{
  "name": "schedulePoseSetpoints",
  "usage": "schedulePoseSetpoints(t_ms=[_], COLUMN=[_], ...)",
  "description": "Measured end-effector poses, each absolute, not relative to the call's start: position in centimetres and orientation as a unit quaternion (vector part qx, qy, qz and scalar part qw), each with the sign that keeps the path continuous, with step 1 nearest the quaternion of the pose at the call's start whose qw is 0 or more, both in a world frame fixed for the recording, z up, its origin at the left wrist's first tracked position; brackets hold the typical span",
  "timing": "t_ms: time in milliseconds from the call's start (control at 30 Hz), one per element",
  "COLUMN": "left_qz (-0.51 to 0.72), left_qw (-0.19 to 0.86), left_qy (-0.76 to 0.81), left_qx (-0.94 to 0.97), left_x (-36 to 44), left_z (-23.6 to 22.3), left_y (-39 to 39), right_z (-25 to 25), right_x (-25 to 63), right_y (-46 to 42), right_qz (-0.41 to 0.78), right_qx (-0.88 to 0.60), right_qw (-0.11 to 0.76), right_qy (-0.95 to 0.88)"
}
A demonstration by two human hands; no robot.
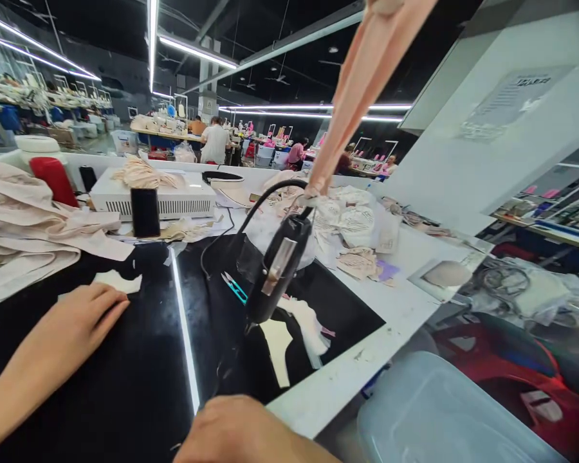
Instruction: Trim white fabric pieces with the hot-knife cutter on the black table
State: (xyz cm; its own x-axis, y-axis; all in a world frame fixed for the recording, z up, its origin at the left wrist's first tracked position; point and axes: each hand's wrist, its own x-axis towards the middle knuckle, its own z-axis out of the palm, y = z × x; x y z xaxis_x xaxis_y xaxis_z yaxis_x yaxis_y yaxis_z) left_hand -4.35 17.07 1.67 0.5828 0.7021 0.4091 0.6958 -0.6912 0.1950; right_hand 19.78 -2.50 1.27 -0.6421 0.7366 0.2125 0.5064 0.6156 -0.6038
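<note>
On the black work surface [145, 379], my left hand [74, 325] rests with its fingers bent and pressed together over a small cream cut piece [119, 281]. Part of that piece shows beyond the knuckles. My right hand [244, 431] is curled at the bottom edge, its fingertips hidden; whatever they hold cannot be made out. Between and beyond the hands hangs a black cylindrical corded tool [280, 270] on a peach fabric strip [352, 96]. Turquoise thread snips [235, 288] lie behind it. A pale yellow cut piece [278, 347] and a white fabric piece [309, 321] lie beside it.
Layered beige fabric [33, 225] is heaped at the left. Behind stand a white box [183, 196], a black upright object [145, 212] and a red cone [53, 181]. Fabric bundles [352, 215] cover the back right. A bluish plastic bin [444, 411] stands beside the table's right edge.
</note>
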Motion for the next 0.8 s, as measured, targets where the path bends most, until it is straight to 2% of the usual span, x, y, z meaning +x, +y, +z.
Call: schedulePoseSetpoints(t_ms=[100,233,367,467,667,800], left_qz=[0.243,0.212,0.148,0.114,0.043,0.052], left_qw=[0.085,0.166,0.196,0.178,0.105,0.071], left_qy=[0.344,0.246,0.178,0.156,0.162,0.150], left_qx=[0.903,0.931,0.953,0.965,0.980,0.985], left_x=[-1.6,2.8,6.9,9.3,11.3,11.3], left_z=[0.9,0.3,0.7,1.2,1.5,0.5], left_y=[13.6,8.5,4.6,3.3,3.0,3.0], right_z=[3.2,3.8,2.0,0.9,1.3,2.0], right_x=[24.5,28.8,30.1,29.9,29.5,29.6], right_y=[-4.9,-6.2,-6.6,-6.6,-6.4,-6.2], right_qz=[0.244,0.163,0.116,0.103,0.126,0.170], right_qx=[-0.573,-0.690,-0.696,-0.691,-0.690,-0.694], right_qw=[0.266,0.247,0.211,0.203,0.221,0.256], right_qy=[-0.736,-0.661,-0.676,-0.686,-0.677,-0.651])
